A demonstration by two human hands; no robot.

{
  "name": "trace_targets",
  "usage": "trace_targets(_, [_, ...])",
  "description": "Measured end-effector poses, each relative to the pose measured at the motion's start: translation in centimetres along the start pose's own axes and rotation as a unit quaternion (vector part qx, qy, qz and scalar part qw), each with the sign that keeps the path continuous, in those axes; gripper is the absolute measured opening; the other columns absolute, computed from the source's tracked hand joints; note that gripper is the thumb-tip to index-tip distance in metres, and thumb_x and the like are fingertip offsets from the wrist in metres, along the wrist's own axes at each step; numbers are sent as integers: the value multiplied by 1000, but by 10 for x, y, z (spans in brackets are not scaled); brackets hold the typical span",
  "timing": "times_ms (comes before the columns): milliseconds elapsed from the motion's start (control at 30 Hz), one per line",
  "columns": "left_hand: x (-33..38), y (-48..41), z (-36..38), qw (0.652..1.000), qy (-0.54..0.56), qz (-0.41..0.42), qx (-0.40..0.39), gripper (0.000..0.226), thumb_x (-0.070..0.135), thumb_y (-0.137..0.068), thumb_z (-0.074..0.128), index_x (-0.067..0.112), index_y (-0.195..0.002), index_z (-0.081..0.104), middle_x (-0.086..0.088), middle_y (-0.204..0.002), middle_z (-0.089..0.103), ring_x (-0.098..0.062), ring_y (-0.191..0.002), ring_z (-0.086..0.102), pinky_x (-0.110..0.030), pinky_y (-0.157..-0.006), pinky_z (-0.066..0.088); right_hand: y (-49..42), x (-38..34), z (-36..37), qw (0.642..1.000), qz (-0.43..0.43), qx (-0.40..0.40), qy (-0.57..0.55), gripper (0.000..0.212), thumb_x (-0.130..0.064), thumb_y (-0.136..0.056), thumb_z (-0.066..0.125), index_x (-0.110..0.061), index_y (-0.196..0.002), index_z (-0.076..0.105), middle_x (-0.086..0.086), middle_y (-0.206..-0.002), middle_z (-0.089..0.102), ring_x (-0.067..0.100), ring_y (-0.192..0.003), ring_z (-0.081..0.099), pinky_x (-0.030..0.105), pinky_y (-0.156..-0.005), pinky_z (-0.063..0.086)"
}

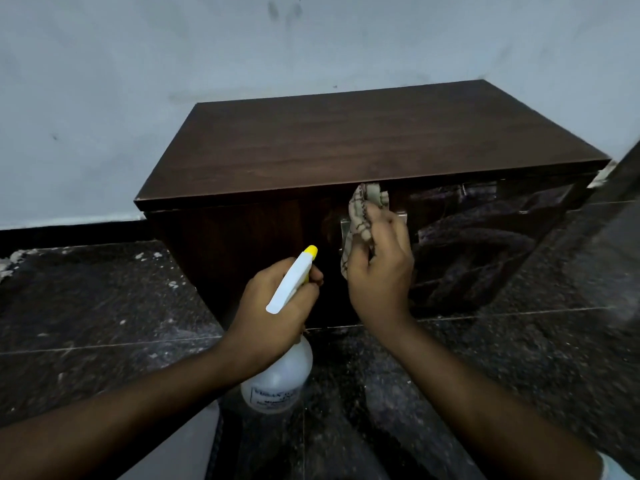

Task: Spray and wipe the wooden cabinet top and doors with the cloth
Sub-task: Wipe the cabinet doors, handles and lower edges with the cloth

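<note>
A low dark wooden cabinet (pixel 363 140) stands against the wall, its top bare and its glossy doors (pixel 242 244) facing me. My right hand (pixel 381 268) presses a checked beige cloth (pixel 363 206) against the front, over a metal handle near the top edge of the doors. My left hand (pixel 273 313) grips a white spray bottle (pixel 280 375) by its neck. The bottle's yellow nozzle (pixel 310 251) points at the door, just left of the cloth.
A pale grey wall (pixel 173 64) rises behind the cabinet. The floor (pixel 104 306) is dark speckled stone tile with white specks and debris at the left. A dark blurred edge (pixel 620 188) runs along the right side.
</note>
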State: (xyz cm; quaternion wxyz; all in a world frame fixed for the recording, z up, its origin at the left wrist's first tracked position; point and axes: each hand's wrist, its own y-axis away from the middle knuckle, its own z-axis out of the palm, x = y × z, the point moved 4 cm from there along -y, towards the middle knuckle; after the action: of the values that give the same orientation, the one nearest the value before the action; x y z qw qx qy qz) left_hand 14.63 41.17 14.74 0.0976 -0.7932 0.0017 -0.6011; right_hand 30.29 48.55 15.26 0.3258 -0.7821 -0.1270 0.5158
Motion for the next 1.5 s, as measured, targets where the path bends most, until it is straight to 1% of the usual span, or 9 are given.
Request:
trace_targets(167, [3, 0, 0, 1000, 12, -8, -7, 13, 21, -95, 62, 15, -98, 72, -33, -92, 68, -20, -46, 53, -40, -47, 47, 38, 32, 5, 992, 95, -88, 6, 44, 9, -91, 58, -3, -134, 63, 9, -120, 62, 19, -109, 60, 7, -92, 43])
trace_targets(433, [5, -2, 2, 999, 27, -15, -10, 12, 20, -93, 61, 15, -96, 72, -38, -92, 66, -20, -42, 50, -38, -45, 45, 0, 2, 1, 999, -23, -26, 1, 48, 11, -90, 54, -1, -135, 63, 13, -127, 60, 17, -116, 59, 14, -96, 47])
trace_targets(567, [7, -2, -2, 999, 44, -23, -3, 11, 22, -92, 62, 20, -94, 73, -38, -94, 67, -22, -42, 51, -36, -45, 47, 31, 30, -1, 992, 60, -106, -15, 45, 13, -91, 58, -3, -132, 65, 3, -119, 61, 24, -111, 64, 1, -89, 40])
trace_targets(700, [2, -2, -7, 998, 46, -31, 1, 11, 21, -92, 62, 22, -91, 74, -39, -96, 66, -23, -40, 52, -35, -43, 47, -1, 13, -7, 989, -83, -108, 55, 34, 4, -96, 55, 2, -127, 68, 14, -116, 61, 23, -110, 60, 20, -95, 48])
trace_targets(833, [-2, 2, -17, 998, 37, -48, 20, 12, 25, -89, 63, 27, -88, 74, -36, -96, 68, -20, -41, 53, -37, -46, 48, -5, -5, 7, 867, -353, -168, 309, 35, -4, -97, 57, 5, -131, 61, 25, -126, 60, 42, -112, 58, 51, -90, 49])
trace_targets(1100, [-13, 2, -34, 998, 22, -50, 42, 11, 11, -100, 65, 17, -93, 72, -37, -92, 66, -22, -44, 53, -35, -44, 46, -19, -29, 7, 583, -644, -297, 396, 37, -10, -99, 37, 3, -107, 71, 22, -114, 68, 38, -111, 63, 47, -95, 52])
trace_targets(1267, [-16, -8, -31, 997, 21, -41, 69, 15, 5, -104, 64, 11, -92, 71, -12, -58, 59, -16, -41, 50, -30, -41, 43, -39, -32, -4, 558, -684, -293, 368, 32, -5, -99, 39, 3, -107, 70, 22, -113, 69, 38, -108, 66, 46, -91, 54])
trace_targets(1367, [-21, -15, -27, 992, 47, -61, 95, 12, 6, -103, 63, 7, -93, 70, -33, -73, 60, -19, -42, 51, -32, -41, 43, -23, -20, 7, 495, -686, -366, 389, 38, -9, -97, 35, 1, -103, 71, 21, -109, 70, 38, -108, 64, 46, -92, 53])
trace_targets(1500, [-26, -16, -28, 991, 45, -64, 109, 15, 7, -103, 62, 11, -92, 71, -15, -57, 57, -17, -39, 51, -31, -40, 43, -23, -31, 22, 517, -681, -397, 333, 37, -10, -97, 36, -2, -84, 70, 15, -87, 68, 35, -93, 61, 46, -86, 49])
